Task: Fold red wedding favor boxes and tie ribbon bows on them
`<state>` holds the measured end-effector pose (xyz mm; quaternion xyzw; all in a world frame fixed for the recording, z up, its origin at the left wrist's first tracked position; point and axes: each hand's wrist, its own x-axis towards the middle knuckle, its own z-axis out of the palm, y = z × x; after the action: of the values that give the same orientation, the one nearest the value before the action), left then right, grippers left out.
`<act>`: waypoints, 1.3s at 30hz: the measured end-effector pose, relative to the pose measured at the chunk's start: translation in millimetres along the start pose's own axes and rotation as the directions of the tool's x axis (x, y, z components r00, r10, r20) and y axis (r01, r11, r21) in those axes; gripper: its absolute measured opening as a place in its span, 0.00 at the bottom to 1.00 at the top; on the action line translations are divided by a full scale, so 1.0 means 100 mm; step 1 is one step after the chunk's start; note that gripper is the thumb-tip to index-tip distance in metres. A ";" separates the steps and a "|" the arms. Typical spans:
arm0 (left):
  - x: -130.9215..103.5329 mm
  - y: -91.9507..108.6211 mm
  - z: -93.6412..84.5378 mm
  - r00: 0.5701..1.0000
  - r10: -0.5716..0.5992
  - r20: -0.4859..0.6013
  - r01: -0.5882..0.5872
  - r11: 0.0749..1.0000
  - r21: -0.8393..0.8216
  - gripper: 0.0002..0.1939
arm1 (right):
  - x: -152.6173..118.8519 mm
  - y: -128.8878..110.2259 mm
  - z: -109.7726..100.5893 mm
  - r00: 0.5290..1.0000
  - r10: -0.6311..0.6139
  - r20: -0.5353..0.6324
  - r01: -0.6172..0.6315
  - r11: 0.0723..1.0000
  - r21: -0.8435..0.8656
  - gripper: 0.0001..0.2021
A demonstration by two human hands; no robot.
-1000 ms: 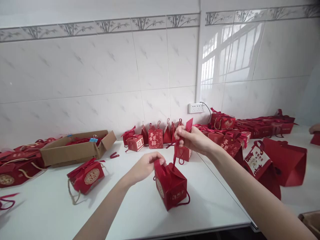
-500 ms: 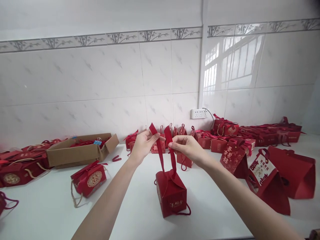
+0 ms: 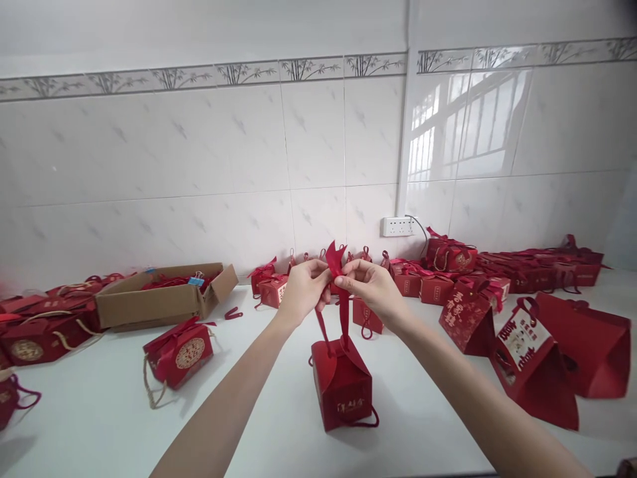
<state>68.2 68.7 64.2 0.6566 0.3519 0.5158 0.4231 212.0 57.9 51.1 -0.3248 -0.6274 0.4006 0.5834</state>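
A small red gift box [image 3: 343,392] with gold lettering stands upright on the white table, a red cord hanging at its lower right. From its top a red ribbon [image 3: 344,312] rises in two strands. My left hand [image 3: 307,285] pinches one ribbon end and my right hand [image 3: 365,282] pinches the other. Both hands are close together above the box, where the strands meet and the tips stick up. The fingers partly hide the crossing, so I cannot tell whether it is knotted.
An open cardboard box [image 3: 149,309] with red items stands at the back left. Nearer is a red box with a rope handle [image 3: 179,352]. Larger red boxes [image 3: 587,345] stand at the right, and several small red boxes [image 3: 438,289] line the wall below a socket [image 3: 398,226].
My hands have come together, bringing the two separate ribbon ends to one point above the box. The box has stayed in place.
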 end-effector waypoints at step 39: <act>-0.19 0.06 -0.20 0.980 0.017 0.198 -0.080 0.947 0.311 0.19 | -0.34 0.23 0.01 0.679 -0.696 0.232 0.643 0.412 -0.645 0.07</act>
<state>44.7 53.6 64.9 0.7714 0.3714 0.3966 0.3312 213.3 38.5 14.3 -0.2512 -0.7823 -0.1384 0.5529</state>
